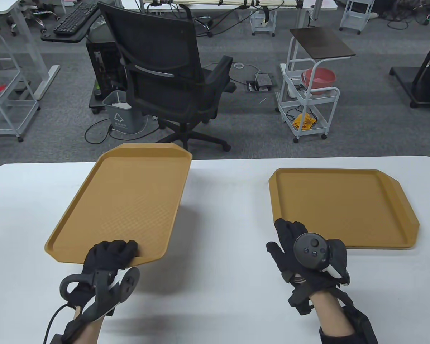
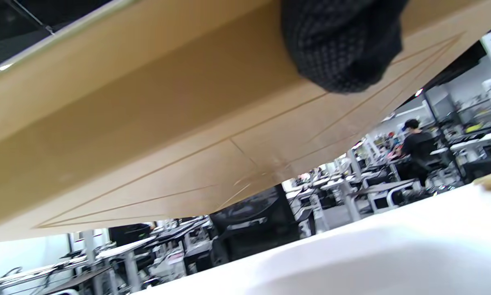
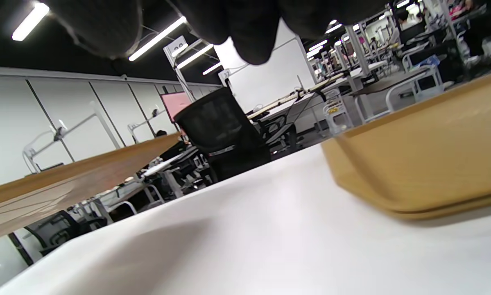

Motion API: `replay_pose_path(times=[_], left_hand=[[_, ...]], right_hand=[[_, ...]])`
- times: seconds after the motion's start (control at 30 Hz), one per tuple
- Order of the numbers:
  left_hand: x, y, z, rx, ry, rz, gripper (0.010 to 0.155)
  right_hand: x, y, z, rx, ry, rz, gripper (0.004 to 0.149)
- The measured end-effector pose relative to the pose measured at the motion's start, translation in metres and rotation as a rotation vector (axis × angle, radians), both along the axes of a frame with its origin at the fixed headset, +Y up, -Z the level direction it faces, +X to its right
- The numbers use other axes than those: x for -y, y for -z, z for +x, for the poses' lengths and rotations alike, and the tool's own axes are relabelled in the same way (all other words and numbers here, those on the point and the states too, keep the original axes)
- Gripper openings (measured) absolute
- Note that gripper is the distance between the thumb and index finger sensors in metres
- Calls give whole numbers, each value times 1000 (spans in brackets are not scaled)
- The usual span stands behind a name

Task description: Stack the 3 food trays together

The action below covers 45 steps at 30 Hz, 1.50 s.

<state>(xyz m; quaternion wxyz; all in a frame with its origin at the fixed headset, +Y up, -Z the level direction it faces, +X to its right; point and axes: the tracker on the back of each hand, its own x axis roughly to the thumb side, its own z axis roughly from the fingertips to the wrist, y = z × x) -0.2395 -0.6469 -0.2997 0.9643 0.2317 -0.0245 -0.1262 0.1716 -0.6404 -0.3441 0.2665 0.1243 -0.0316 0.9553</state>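
Note:
A tan food tray (image 1: 129, 193) is held tilted above the white table (image 1: 222, 215) on the left. My left hand (image 1: 111, 252) grips its near short edge, thumb on top. The left wrist view shows the tray's underside (image 2: 147, 143) with a gloved finger (image 2: 343, 45) under it. On the right a tan tray (image 1: 340, 204) lies flat; a double edge along its near side looks like a second tray nested beneath. My right hand (image 1: 288, 238) hovers with fingers spread at that tray's near left corner, holding nothing. The right wrist view shows this tray (image 3: 433, 164) and the lifted tray (image 3: 65, 184).
A black office chair (image 1: 172, 71) stands just beyond the table's far edge, behind the lifted tray. A white wheeled cart (image 1: 308, 96) with a red basin stands on the floor beyond the right side. The table's far edge runs behind both trays.

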Motion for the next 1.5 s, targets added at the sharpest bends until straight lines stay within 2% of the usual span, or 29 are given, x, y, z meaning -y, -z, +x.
replay_pose_path(times=[0.2,0.27,0.53,0.67,0.7,0.73,0.77,0.8,0.87,1.1,1.27,1.33,1.5], left_hand=[[-11,-2,51,157,-10,90,50],[-11,-4,63,203,-14,111,50],[-8,-19,94,353,36,144,50],[-2,-26,104,402,102,158,50],[-2,-26,105,399,109,157,50],[0,-25,104,408,96,143,50],[1,-24,104,410,90,138,50],[3,-23,104,404,106,127,49],[5,-20,102,398,109,124,49],[7,-14,96,355,155,110,52],[-1,1,72,176,108,-33,69],[-6,7,58,114,31,-71,73],[-18,21,11,-124,-186,-275,86]], right_hand=[[-1,-2,-5,-12,145,-29,78],[3,0,-2,-9,254,-79,81],[43,17,5,-46,784,-401,91],[64,24,-4,-27,1002,-527,87],[70,24,-4,29,1043,-556,80],[75,25,-4,51,1084,-553,67],[77,26,-4,48,1124,-558,61],[77,24,-5,71,1152,-618,56],[78,26,-5,60,1104,-578,52],[74,23,-7,72,1142,-581,51],[73,24,6,117,1165,-535,51],[69,25,14,137,1183,-504,51],[58,25,42,215,1230,-385,51]])
